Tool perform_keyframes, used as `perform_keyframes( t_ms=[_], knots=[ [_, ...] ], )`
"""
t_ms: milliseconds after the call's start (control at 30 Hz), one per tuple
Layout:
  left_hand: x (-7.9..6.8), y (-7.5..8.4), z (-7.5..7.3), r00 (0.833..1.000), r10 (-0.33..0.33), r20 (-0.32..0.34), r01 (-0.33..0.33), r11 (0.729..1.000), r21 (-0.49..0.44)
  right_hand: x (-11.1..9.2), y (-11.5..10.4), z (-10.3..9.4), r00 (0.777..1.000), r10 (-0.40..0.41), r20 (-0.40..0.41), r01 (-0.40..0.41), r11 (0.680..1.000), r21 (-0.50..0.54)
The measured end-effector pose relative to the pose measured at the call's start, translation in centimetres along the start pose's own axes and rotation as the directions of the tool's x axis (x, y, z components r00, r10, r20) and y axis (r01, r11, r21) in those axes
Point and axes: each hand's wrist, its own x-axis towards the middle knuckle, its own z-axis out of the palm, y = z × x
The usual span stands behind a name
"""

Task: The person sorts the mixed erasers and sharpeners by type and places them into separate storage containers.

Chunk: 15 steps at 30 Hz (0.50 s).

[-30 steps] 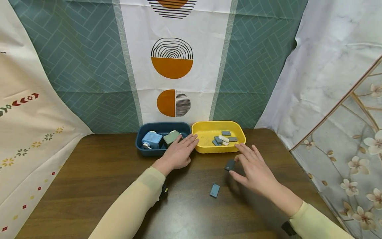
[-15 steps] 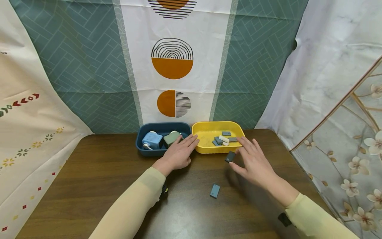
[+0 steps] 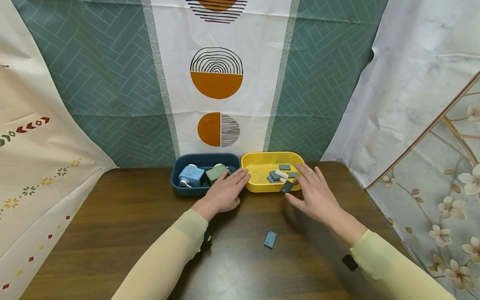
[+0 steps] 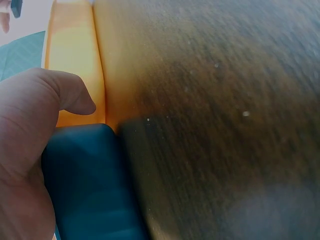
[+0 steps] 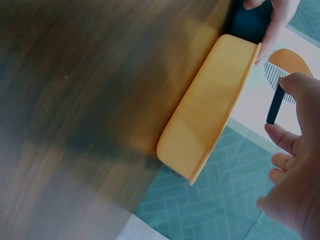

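My right hand (image 3: 318,196) pinches a small dark rectangular block (image 3: 286,186) between thumb and forefinger, at the front edge of the yellow bin (image 3: 262,188). In the right wrist view the block (image 5: 275,103) appears edge-on above the bin's rim, its ends against the two fingertips. My left hand (image 3: 225,191) lies with fairly straight fingers over the dark blue bin (image 3: 193,191), fingertips by the edge where both bins meet. A blue-grey block (image 3: 270,239) lies on the table. Inside the yellow bin are several grey-blue blocks (image 3: 284,167) and white stick-like pieces (image 3: 281,174).
A light blue bottle (image 3: 191,175) with a white cap and a green bottle-like container (image 3: 215,173) lie in the blue bin. Both bins stand side by side at the back of the wooden table (image 3: 123,233), against a patterned cloth (image 3: 120,137).
My right hand has moved forward and slightly left, carrying the dark block from over the table to the yellow bin's front rim. The left hand has stayed in place.
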Motion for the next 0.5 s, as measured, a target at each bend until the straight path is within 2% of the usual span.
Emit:
perform_keyframes(
  t_ms=[267, 500],
  knots=[
    [0.1, 0.0, 0.0, 1.0, -0.006, -0.001, 0.006, 1.0, -0.003, 1.5, 0.5, 0.3, 0.997, 0.059, 0.052, -0.059, 0.998, 0.001],
    [0.0, 0.0, 0.0, 1.0, -0.006, 0.001, 0.006, 1.0, -0.005, 2.6, 0.8, 0.6, 0.995, 0.079, 0.065, -0.079, 0.997, -0.006]
  ],
)
